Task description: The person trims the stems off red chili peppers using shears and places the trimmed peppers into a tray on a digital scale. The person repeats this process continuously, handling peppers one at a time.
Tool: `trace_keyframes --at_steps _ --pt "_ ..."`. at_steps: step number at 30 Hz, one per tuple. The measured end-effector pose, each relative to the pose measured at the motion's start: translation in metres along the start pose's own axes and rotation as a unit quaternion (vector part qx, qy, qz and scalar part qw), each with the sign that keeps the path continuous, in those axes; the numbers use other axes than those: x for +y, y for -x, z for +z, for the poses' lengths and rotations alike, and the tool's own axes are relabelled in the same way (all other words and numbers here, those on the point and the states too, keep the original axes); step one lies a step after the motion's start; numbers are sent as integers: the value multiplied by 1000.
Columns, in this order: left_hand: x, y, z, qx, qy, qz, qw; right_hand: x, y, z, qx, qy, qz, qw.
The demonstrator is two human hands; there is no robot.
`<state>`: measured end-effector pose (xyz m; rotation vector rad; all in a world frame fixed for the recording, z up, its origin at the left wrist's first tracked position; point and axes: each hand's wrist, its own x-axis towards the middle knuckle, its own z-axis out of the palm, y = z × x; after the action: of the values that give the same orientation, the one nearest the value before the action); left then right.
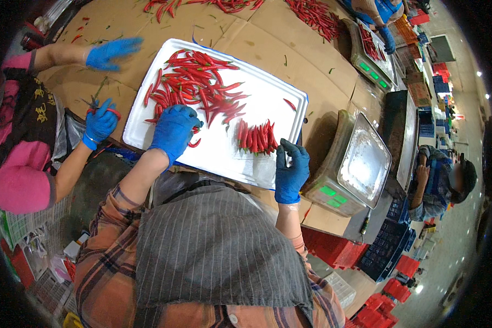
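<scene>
A white foam tray [266, 82] lies before me with a loose heap of red chili peppers [188, 78] at its far left. My left hand [174, 129], in a blue glove, is at the near edge of this heap with its fingers curled down. Red chili shows beside its fingertips, but the hand hides whether it grips any. Toward the tray's near right, a neat row of chilies [256, 137] lies side by side on a clear plastic sheet [264, 166]. My gloved right hand [293, 164] is at the row's right end, thumb and forefinger apart. A single chili [290, 104] lies farther up the tray.
To the right stands a scale [365, 160] with a bare metal pan. A second scale [371, 65] holds chilies beside another person's gloved hand [387, 39]. At left, a co-worker's hand [100, 123] holds red-handled scissors [115, 112]; their other hand [112, 53] is blurred. More chilies [313, 18] lie on the cardboard [266, 45].
</scene>
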<state>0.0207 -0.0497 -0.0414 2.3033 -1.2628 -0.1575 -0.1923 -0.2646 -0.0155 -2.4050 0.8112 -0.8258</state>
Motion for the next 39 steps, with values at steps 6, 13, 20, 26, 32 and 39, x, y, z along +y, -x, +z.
trace_keyframes --at_steps 6,13,20,26,32,39 --pt "7 -8 -13 -20 43 -27 999 -3 2 3 -16 -34 0 999" --pt "43 -8 -20 -40 424 -76 901 -23 1 1 -58 -145 -11 988" --pt "83 0 -5 -50 383 -53 921 -54 10 18 -237 -351 173 889" --pt "82 6 1 -19 563 -105 820 -49 8 14 -254 -493 276 785" --pt "80 7 1 -71 559 -168 809 -55 13 15 -170 -314 76 931" --pt "68 6 9 -99 580 -143 796 -43 18 4 -167 -165 -41 971"
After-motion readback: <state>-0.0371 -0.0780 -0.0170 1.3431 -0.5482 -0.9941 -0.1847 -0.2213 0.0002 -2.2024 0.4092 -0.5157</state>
